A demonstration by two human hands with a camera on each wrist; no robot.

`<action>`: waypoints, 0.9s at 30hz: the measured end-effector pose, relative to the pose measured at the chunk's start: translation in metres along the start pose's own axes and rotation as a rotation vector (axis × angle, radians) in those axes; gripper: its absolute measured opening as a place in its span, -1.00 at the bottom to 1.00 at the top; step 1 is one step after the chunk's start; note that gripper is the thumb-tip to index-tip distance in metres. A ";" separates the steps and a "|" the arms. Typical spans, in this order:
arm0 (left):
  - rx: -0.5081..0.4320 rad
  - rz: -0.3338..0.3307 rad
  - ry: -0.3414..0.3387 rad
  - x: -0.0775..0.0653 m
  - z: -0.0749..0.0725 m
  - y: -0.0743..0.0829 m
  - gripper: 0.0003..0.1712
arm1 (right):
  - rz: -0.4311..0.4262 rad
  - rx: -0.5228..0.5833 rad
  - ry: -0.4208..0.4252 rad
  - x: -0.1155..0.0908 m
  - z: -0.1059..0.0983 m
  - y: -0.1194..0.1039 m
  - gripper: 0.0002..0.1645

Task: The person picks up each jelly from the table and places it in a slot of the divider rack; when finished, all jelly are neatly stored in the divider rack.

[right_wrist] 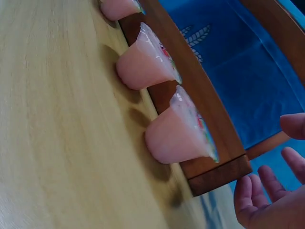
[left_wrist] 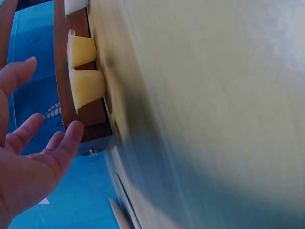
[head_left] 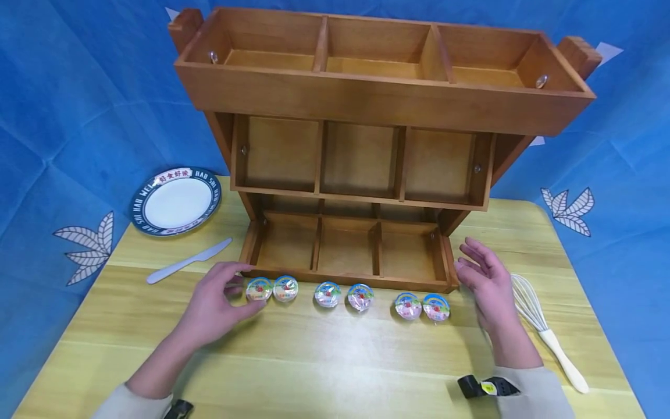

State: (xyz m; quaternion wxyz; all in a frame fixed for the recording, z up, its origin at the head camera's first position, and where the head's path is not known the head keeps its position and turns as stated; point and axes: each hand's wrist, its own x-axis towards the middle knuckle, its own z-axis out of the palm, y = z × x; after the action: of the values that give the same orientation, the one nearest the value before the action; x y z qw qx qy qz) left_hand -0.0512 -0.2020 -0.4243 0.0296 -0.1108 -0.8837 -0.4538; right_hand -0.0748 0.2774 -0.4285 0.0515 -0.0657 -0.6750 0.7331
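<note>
Six jelly cups (head_left: 360, 297) look light, squeezable, slick-lidded; I'd pinch their tapered sides below the rim. Left hand (head_left: 217, 305) and right hand (head_left: 487, 285) hold nothing, fingers apart.

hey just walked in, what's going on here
Someone's left hand is open beside the left end of a row of six jelly cups, holding nothing. The right hand is open too, near the right end of the lowest tray of a wooden rack. The cups stand on the table in front of the rack. A plate and knife are to the left, a whisk to the right.
</note>
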 end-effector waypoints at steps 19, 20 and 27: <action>-0.350 -0.270 -0.122 0.001 0.008 -0.017 -0.31 | 0.076 0.128 -0.065 0.003 -0.004 0.014 -0.38; -0.353 -0.277 -0.124 0.001 0.009 -0.018 -0.32 | 0.076 0.123 -0.068 0.003 -0.005 0.015 -0.38; -0.392 -0.300 -0.120 0.004 0.011 -0.029 -0.34 | 0.092 0.067 -0.077 0.004 -0.006 0.020 -0.37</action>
State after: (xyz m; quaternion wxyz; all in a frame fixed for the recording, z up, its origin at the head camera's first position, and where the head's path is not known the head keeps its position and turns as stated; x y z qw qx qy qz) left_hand -0.0607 -0.2085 -0.4534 -0.1125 -0.0088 -0.7854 -0.6086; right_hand -0.0780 0.2822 -0.4486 -0.0059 -0.0666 -0.6479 0.7588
